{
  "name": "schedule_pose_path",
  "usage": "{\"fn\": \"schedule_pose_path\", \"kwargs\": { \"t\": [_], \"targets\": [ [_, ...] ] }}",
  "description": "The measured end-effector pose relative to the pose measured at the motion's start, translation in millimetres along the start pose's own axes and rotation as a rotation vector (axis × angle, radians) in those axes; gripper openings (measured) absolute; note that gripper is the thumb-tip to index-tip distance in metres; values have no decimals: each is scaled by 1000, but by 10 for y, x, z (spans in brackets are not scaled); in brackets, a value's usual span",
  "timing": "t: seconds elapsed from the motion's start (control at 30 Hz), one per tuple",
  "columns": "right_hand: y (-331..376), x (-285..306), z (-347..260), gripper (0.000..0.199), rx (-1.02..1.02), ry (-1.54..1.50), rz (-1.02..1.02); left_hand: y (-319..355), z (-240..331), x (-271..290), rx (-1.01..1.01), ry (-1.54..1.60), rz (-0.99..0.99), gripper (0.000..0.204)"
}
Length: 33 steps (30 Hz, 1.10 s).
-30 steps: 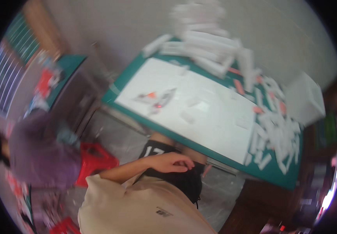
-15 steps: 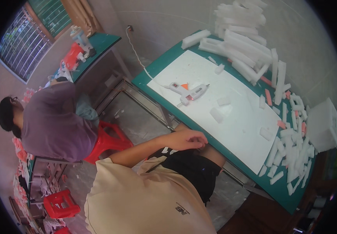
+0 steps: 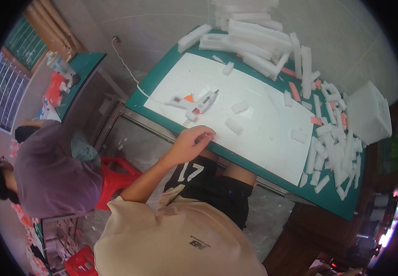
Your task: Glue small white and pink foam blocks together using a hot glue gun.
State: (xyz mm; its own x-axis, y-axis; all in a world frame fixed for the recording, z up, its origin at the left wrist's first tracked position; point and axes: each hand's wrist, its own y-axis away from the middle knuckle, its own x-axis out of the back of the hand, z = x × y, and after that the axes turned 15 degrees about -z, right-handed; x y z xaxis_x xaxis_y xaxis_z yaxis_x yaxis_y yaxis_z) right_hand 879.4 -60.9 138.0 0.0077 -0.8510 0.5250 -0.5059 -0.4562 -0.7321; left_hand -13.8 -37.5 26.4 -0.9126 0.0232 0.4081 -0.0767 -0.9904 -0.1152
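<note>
My left hand (image 3: 190, 143) is at the near edge of the green table (image 3: 162, 124), beside the white board (image 3: 263, 152) lying on it. Its fingers are loosely bent, with a gap to the thumb, and I see nothing held in them. Just beyond the hand, a white glue gun (image 3: 202, 105) with an orange trigger rests on its side on the board. Small white foam pieces (image 3: 234, 125) lie to its right. My right hand is out of sight.
White foam strips (image 3: 259, 37) are heaped along the back. More foam blocks (image 3: 341, 147) and pink bits cover the right side, by a white bin (image 3: 369, 112). The glue gun's cord (image 3: 130, 69) runs to a wall socket. A person (image 3: 56, 170) sits on a red stool (image 3: 116, 179) at left.
My left hand has risen from above my lap to the table edge, and its fingers have stretched out somewhat. The view has shifted, so the table appears further left. The glue gun stays put.
</note>
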Motion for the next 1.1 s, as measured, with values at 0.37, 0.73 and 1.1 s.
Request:
{"fn": "schedule_pose_path", "kwargs": {
  "t": [0.37,0.73,1.1],
  "targets": [
    [3011,-1154,-3841,20,441,-418,-730,-5,-217,195,-106,-176,287,15],
    [3692,-1773,-5902,41,813,-747,-1192,318,-580,611,-25,-270,468,13],
    [3458,-1888,-5576,31,573,-668,-1372,-68,-612,888,-78,-513,227,37]
  ]
}}
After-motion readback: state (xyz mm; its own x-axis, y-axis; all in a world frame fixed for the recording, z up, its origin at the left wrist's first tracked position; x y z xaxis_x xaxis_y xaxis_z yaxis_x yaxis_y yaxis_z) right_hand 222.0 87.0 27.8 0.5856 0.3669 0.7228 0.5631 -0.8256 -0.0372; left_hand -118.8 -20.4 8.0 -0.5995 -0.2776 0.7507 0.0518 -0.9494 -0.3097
